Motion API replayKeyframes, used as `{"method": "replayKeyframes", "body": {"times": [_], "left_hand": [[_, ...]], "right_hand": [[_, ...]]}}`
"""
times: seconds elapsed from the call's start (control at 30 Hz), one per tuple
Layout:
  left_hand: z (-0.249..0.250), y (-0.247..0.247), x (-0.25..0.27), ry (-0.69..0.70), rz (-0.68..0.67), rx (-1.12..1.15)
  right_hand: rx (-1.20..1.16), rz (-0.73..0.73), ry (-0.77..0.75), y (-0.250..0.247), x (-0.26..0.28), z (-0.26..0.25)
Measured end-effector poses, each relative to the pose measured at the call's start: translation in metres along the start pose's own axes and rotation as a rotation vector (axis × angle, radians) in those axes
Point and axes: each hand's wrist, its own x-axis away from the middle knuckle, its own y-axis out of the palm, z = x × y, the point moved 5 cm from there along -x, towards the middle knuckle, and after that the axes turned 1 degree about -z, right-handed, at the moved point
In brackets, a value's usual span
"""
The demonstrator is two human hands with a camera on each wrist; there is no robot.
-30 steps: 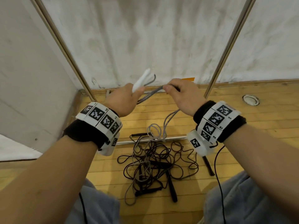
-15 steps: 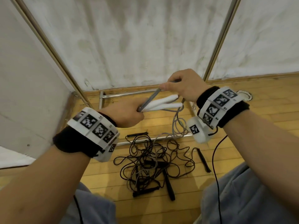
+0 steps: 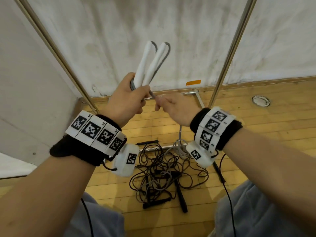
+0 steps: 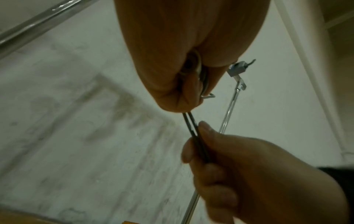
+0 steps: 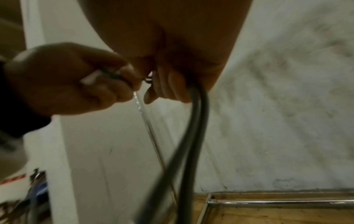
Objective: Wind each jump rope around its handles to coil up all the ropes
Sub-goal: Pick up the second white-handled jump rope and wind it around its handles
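Observation:
My left hand (image 3: 127, 98) grips two white handles (image 3: 150, 64) of a grey jump rope, held together and pointing up toward the wall. Just to its right, my right hand (image 3: 172, 105) pinches the doubled grey rope (image 4: 193, 131) a short way below the left fist. In the right wrist view the grey rope (image 5: 184, 136) hangs down from my right hand in two strands. The rope's slack (image 3: 179, 144) drops to the floor. A tangle of black jump ropes (image 3: 162, 170) with black handles lies on the wooden floor below my hands.
A metal rack frame with two slanted poles (image 3: 229, 53) and a floor bar (image 3: 196, 94) stands against the white wall. A round floor fitting (image 3: 260, 100) sits at the right. My knees in grey trousers (image 3: 256, 211) frame the rope pile.
The left hand has swung the white handles from lying sideways to pointing up. The right hand has dropped from above the handles to just beside and below the left fist, still on the rope.

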Motion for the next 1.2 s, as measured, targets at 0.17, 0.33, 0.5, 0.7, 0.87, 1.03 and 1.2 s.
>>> {"method": "replayKeyframes", "body": {"times": [0.17, 0.33, 0.5, 0.7, 0.87, 1.03, 1.2], "left_hand": [[-0.008, -0.005, -0.005, 0.055, 0.042, -0.440], [-0.016, -0.001, -0.006, 0.088, 0.062, -0.815], [-0.021, 0.012, -0.006, 0.155, 0.060, -0.954], [-0.031, 0.011, -0.009, 0.102, 0.054, -1.004], [-0.034, 0.009, -0.010, 0.074, 0.065, -1.089], [-0.033, 0.017, -0.007, 0.146, -0.032, -1.157], [-0.024, 0.022, -0.006, 0.118, -0.182, -1.147]], "right_hand": [[0.117, -0.092, 0.005, 0.018, 0.002, -0.006], [0.129, -0.093, -0.032, 0.015, 0.008, -0.013], [-0.035, -0.154, -0.023, 0.018, 0.015, -0.019], [-0.028, -0.147, -0.068, 0.021, 0.015, -0.018], [0.123, -0.045, -0.117, 0.015, 0.010, -0.018], [0.288, 0.081, -0.135, -0.012, 0.000, -0.013], [0.228, 0.179, -0.069, -0.042, -0.006, -0.007]]}}
